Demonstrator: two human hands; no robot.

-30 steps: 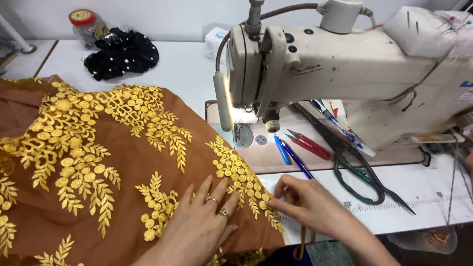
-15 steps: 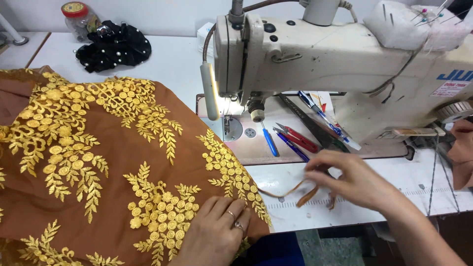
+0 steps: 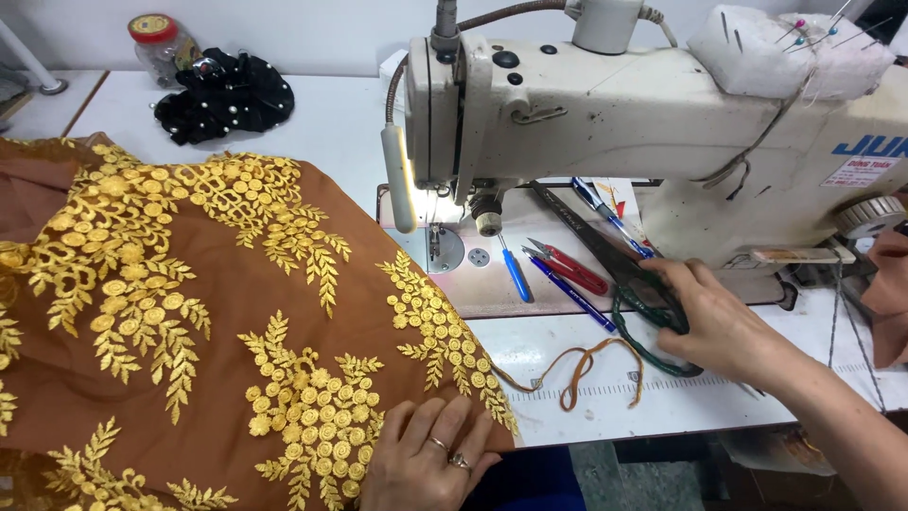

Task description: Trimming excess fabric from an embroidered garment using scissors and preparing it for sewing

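We are sitting at one white tabletop (image 3: 312, 132) with one cream sewing machine (image 3: 662, 114) on it. One brown fabric (image 3: 227, 312) with gold embroidery is lying across the left of the tabletop, its edge short of the needle; nothing is sitting under the foot, so by our judgement the stitching is not yet under way. Our left hand (image 3: 426, 464), open and flat, is pressing the fabric's near edge. Our right hand (image 3: 719, 317) is closing over the green handles of one pair of large black scissors (image 3: 605, 251) beside the machine; whether it is gripping them firmly we cannot tell. We are counting one brown fabric strip (image 3: 586, 364) lying loose between our hands, one red snips (image 3: 567, 267) and two blue pens.
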